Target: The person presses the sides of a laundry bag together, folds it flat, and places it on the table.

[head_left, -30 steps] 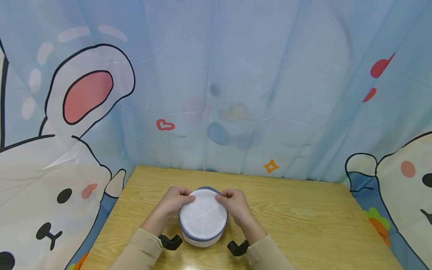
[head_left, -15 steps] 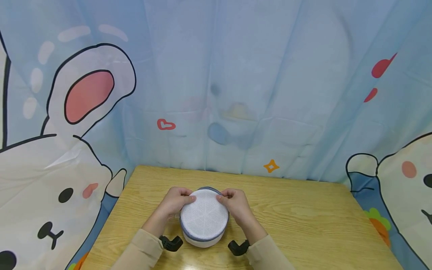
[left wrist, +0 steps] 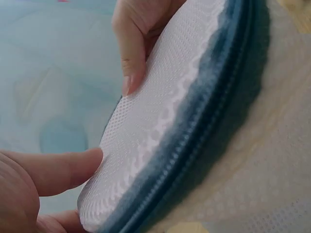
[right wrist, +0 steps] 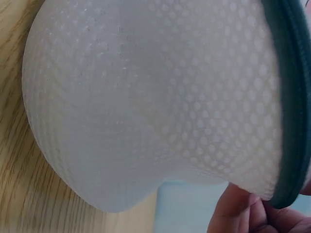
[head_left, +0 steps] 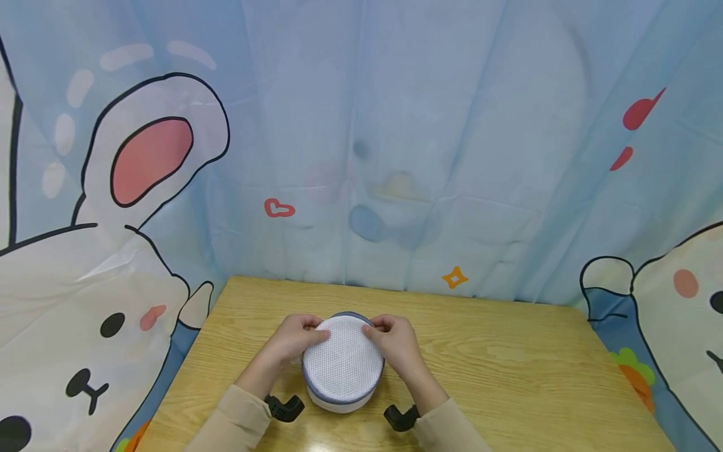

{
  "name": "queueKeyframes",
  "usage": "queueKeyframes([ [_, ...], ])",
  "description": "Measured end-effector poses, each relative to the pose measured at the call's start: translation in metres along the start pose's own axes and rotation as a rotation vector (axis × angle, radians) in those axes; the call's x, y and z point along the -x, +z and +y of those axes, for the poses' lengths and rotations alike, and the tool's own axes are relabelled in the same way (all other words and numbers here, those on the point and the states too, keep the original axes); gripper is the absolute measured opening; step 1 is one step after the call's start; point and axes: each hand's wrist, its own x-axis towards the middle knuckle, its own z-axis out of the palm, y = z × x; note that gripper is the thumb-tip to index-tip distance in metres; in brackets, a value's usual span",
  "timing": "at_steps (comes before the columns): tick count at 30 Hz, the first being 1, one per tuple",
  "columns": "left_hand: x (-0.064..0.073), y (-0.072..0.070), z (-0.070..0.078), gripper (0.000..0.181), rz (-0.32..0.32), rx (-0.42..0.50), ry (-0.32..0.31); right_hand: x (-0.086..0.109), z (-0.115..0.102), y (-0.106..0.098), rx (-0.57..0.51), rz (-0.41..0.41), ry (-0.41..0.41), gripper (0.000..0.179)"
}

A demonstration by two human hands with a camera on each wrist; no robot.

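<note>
A round white mesh laundry bag point(head_left: 343, 361) with a blue zipper band stands on the table between both hands. Its flat mesh top tilts toward the head camera. At the far left rim, my left hand point(head_left: 295, 339) pinches the edge, thumb on top and fingers tucked behind. My right hand point(head_left: 397, 342) grips the far right rim the same way. The left wrist view gives a close look at the zipper point(left wrist: 187, 141) running round the rim. In the right wrist view the soft mesh side wall point(right wrist: 136, 97) bulges down to the wood. The bag's inside is hidden.
A light wood-grain table point(head_left: 508, 364) extends to both sides of the bag. Behind it hangs a pale blue curtain point(head_left: 429, 125) with cartoon animals, meeting the table's back edge. Black wrist devices point(head_left: 285, 408) sit below both hands, close to the bag.
The head view has shifted very slightly. Both hands keep their hold on the bag's far rim, with no clear movement of the bag.
</note>
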Motion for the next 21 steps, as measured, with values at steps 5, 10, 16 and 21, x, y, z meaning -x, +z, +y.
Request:
queueKeyframes([
  [5, 0.008, -0.002, 0.000, 0.031, 0.004, -0.013, -0.008, 0.008, -0.003, -0.004, 0.072, 0.029, -0.015, 0.024],
  [10, 0.015, -0.004, 0.000, 0.038, 0.019, -0.026, -0.018, 0.017, -0.002, -0.008, 0.128, 0.047, -0.021, 0.029],
  [16, 0.023, -0.006, -0.002, 0.034, 0.029, -0.024, -0.021, 0.026, 0.002, -0.009, 0.151, 0.038, 0.009, 0.030],
  [21, 0.028, -0.006, -0.008, 0.031, 0.005, 0.010, -0.026, 0.032, 0.005, -0.008, 0.125, 0.035, 0.026, 0.029],
])
